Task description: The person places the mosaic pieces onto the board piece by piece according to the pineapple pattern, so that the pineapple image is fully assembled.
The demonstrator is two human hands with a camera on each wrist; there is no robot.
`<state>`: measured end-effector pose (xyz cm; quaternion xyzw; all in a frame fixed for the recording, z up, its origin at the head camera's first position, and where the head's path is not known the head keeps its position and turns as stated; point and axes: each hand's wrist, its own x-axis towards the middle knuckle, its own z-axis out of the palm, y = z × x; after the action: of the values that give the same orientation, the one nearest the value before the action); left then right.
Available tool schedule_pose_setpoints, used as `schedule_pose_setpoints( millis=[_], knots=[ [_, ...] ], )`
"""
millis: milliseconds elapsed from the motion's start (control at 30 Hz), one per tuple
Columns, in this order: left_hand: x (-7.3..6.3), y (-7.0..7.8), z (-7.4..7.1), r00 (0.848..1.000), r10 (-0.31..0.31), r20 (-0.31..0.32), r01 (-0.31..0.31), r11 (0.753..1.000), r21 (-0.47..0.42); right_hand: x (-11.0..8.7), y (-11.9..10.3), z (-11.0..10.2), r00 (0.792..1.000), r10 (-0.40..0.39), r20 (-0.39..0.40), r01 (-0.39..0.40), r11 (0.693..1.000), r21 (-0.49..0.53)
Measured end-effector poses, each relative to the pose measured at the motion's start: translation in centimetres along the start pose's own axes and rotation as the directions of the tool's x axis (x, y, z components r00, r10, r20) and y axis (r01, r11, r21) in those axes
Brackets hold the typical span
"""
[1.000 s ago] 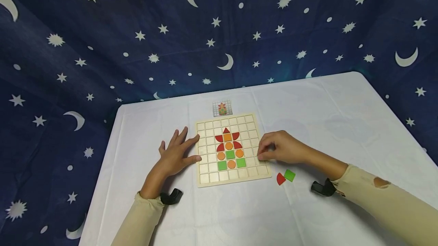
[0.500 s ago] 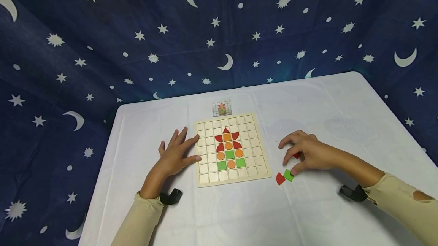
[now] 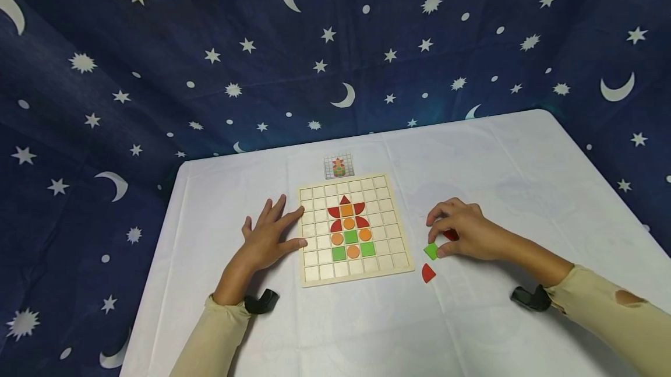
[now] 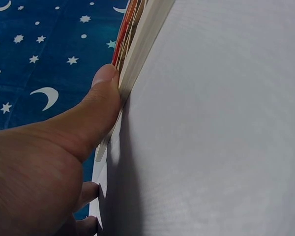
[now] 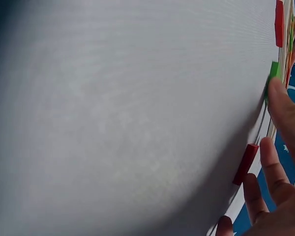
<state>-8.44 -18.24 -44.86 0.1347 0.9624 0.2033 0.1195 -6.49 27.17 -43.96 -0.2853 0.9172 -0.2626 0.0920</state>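
Observation:
In the head view, my right hand [image 3: 466, 231] pinches a green square tile [image 3: 431, 251] between thumb and index finger, low over the table. Under the palm a red tile [image 3: 449, 235] lies partly hidden. Closer to me rests a red quarter-circle tile [image 3: 428, 272]. My left hand [image 3: 267, 240] lies with fingers spread, thumb and index fingertip on the left rim of a wooden grid board [image 3: 395, 247]. The board carries red, orange and green tiles in a stacked figure. The left wrist view has the thumb [image 4: 101, 93] against the board's edge [image 4: 142, 44].
Behind the board lies a small pattern card [image 3: 338, 166] showing a similar figure on a grid. A white cloth covers the table [image 3: 356, 330]. A dark blue curtain [image 3: 293, 62] with moons and stars hangs around the far sides.
My right hand has left the board's right edge, moved right to the loose tiles and taken the green square, shifting it away from the red quarter-circle. The left hand stays put.

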Motion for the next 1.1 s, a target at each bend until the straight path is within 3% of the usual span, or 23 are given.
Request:
schedule_pose_setpoints(
  millis=[267, 400, 567, 700, 1100],
  knots=[
    [0.0, 0.0, -0.1, 1.000, 0.002, 0.001, -0.002, 1.000, 0.000, 1.2, -0.2, 0.4, 0.994, 0.050, -0.094, -0.047, 0.999, 0.028],
    [0.0, 0.0, 0.0, 1.000, 0.002, 0.000, -0.002, 1.000, 0.001, 2.2, -1.4, 0.6, 0.986, 0.097, -0.134, -0.080, 0.989, 0.127],
    [0.0, 0.0, 0.0, 1.000, 0.003, 0.000, -0.003, 1.000, -0.002, 3.9, -3.8, 1.3, 0.984, 0.160, -0.073, -0.132, 0.947, 0.293],
    [-0.1, -0.1, 0.0, 1.000, 0.003, 0.002, -0.003, 1.000, -0.010, 5.1, -5.8, 2.5, 0.986, 0.168, 0.005, -0.159, 0.918, 0.362],
    [-0.1, 0.0, -0.1, 1.000, 0.012, 0.001, -0.012, 1.000, -0.006, 7.6, -10.2, 5.1, 0.998, 0.061, 0.024, -0.065, 0.917, 0.394]
  ],
)
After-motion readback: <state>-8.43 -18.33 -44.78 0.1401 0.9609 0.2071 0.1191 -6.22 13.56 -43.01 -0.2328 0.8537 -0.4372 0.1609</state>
